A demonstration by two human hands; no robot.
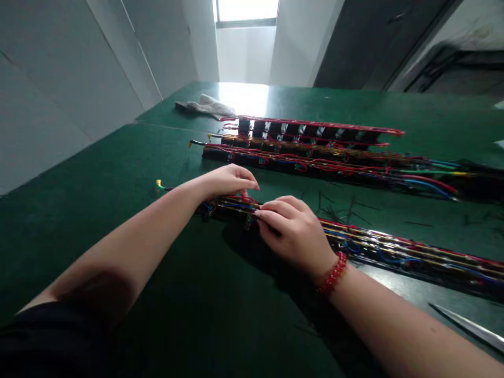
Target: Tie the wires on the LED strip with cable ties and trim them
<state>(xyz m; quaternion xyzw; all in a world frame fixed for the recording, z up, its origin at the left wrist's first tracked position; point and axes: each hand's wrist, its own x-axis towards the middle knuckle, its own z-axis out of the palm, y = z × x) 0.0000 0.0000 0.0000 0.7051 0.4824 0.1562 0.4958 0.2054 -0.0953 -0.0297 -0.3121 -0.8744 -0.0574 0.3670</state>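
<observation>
A long black strip (pixel 397 252) with red, blue and yellow wires along its top lies across the green table in front of me. My left hand (pixel 230 181) is over its left part, fingers bent down and together at the wires, with some fingertips hidden. Just to the right, my right hand (pixel 293 231) pinches thumb and forefinger at the wires on the strip's near side. Anything small between the fingertips is too fine to make out. A wire end with a yellow-green tip (pixel 159 184) sticks out at the strip's left end.
Similar wired strips (pixel 291 157) lie farther back, with a black-sleeved cable end (pixel 480 181) at right. Thin black offcuts (pixel 348 210) are scattered between. Pointed metal tweezers (pixel 472 328) lie at the lower right. A pale glove or cloth (pixel 208 106) rests at the back.
</observation>
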